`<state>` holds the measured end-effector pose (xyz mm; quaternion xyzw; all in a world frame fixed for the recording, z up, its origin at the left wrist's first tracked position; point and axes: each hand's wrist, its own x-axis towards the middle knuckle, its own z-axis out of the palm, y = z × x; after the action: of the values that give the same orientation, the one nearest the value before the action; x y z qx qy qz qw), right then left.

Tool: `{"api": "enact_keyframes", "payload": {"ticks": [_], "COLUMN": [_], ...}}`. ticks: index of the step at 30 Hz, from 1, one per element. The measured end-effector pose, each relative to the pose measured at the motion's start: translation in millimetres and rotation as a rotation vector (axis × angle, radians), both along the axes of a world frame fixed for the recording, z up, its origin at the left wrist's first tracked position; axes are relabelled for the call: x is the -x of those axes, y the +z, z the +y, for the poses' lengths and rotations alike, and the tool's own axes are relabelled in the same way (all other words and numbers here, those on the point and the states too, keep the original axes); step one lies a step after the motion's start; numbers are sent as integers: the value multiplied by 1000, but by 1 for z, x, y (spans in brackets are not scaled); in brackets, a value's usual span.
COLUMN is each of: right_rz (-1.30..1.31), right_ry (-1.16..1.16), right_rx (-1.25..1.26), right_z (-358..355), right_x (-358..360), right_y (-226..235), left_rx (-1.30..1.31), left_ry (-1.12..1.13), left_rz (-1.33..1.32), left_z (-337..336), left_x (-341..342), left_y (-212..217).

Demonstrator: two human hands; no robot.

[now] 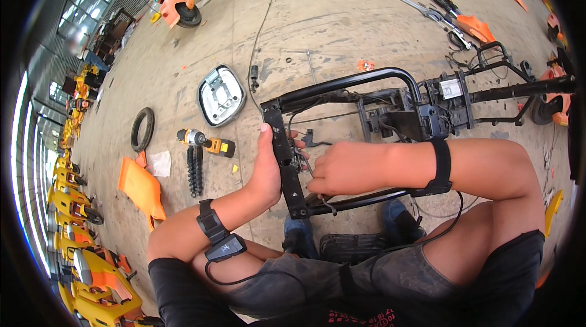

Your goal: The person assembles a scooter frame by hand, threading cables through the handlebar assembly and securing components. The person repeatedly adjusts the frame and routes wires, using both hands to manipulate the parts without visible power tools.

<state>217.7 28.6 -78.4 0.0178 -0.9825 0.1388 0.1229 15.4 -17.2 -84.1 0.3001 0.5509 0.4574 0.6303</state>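
Note:
A black metal vehicle frame (366, 80) lies on the concrete floor in front of me. My left hand (268, 165) is wrapped around the frame's near end bar (288, 168), thumb pointing up. Just right of that bar, my right hand (345, 168) is closed with its fingers pinched at a thin grey cable (326, 202) that bends down below the hand. A black brake lever (312, 140) sits just above that hand. Both forearms wear black bands with wires.
A yellow cordless drill (207, 142), a black spring (194, 170), a tyre (143, 129), a grey seat pan (221, 95) and an orange body panel (141, 190) lie at left. Orange and yellow vehicles (79, 247) line the left. Long tools (430, 13) lie far right. My shoes (299, 235) rest below the frame.

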Motion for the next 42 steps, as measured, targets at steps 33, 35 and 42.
{"api": "enact_keyframes", "payload": {"ticks": [33,35,42], "right_rz": [333,387,414], "right_ry": [-444,-464,-708], "right_rx": [129,234,841], "right_z": [41,39,35], "right_x": [29,30,35], "right_y": [27,28,32], "left_rx": [-13,-8,-10], "left_ry": [-38,-53,-37], "left_rz": [13,9,-4], "left_z": [1,0,-1], "left_x": [-1,-2,1], "left_y": [2,4,1]}}
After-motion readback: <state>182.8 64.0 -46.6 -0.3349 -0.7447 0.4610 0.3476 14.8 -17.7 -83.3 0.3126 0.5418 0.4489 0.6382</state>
